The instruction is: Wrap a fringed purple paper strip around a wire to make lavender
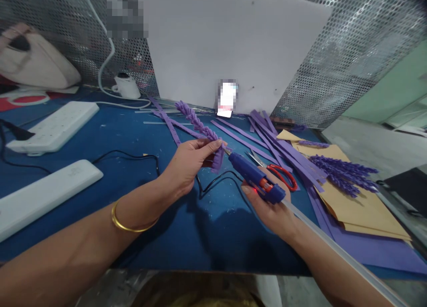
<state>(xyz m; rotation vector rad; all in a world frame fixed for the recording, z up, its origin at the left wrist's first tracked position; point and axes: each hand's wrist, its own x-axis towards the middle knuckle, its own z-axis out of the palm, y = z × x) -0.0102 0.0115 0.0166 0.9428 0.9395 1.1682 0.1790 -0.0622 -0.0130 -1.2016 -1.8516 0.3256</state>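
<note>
My left hand point(190, 162) is closed on a purple paper lavender stem point(200, 124), pinching its lower end between thumb and fingers. The braided-looking flower head points up and away to the left, and a loose purple strip end point(217, 161) hangs below my fingertips. In my right hand point(271, 209) lies a blue hot glue gun point(248, 171), fingers wrapped round it from beneath. Its metal nozzle meets or nearly meets the paper beside my left thumb. A long clear glue stick point(320, 240) sticks out of its back, and a small red light glows on it.
Red-handled scissors point(283, 175) lie right of the glue gun, near purple paper strips point(283, 149). Finished lavender stems point(347, 171) rest on tan paper point(370, 209). White power strips point(55, 127), a black cord point(216, 181) and a white cup point(126, 86) are leftward. A lit phone point(227, 98) leans behind.
</note>
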